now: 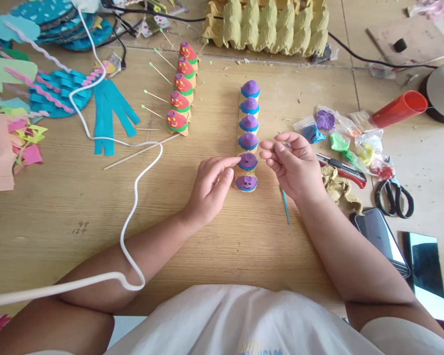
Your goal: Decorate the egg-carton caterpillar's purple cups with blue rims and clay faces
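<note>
A row of several egg-carton cones covered in purple and blue clay (248,134) lies on the wooden table (77,207). My left hand (210,188) rests beside its near end, with the forefinger stretched out to touch the second cone from the front. My right hand (294,165) hovers just right of the row, palm up, its fingers curled and pinched together; whether a bit of clay sits in them I cannot make out. A thin blue stick (285,207) lies under that wrist.
A second cone row in red and green (181,88) with pins lies further back. Clay bags (340,135), a red cutter (342,170), scissors (394,196), a phone (383,241) and a red tube (399,108) sit right. Foam cut-outs (40,88) crowd the left. A white cable (133,207) crosses my left arm. An egg carton (266,24) stands behind.
</note>
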`<state>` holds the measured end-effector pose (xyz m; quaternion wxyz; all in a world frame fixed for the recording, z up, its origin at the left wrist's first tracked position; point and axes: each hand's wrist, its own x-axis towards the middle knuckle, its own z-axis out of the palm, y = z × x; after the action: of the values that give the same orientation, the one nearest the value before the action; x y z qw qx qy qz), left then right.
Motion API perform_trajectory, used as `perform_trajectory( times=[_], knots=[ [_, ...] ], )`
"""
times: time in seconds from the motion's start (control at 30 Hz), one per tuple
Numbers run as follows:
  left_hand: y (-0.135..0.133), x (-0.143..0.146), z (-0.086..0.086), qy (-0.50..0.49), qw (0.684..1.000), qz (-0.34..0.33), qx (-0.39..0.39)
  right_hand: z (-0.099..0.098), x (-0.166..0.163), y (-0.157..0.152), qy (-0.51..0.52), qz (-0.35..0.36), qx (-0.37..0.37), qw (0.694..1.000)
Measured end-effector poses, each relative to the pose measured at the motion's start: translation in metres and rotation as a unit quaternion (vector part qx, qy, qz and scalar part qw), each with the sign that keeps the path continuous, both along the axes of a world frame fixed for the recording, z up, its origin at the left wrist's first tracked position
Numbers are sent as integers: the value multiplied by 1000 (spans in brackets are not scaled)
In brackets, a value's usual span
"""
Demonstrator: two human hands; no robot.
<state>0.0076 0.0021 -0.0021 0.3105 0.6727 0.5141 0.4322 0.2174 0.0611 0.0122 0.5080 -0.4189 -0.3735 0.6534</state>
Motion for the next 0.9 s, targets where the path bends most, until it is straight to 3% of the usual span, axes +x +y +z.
perform_trajectory(
  times=[0.23, 0.6, 0.9],
  knots=[
    [0, 0, 0, 2, 1000, -2, 5, -2, -2, -4, -108, -51, 74, 990],
    [1, -1, 2, 21, 1000, -7, 14, -10, -6, -5, -226, 82, 170, 956],
    [-1, 0, 1, 47, 998, -7, 30, -9, -12, -6, -259, 80, 161, 949]
  ],
)
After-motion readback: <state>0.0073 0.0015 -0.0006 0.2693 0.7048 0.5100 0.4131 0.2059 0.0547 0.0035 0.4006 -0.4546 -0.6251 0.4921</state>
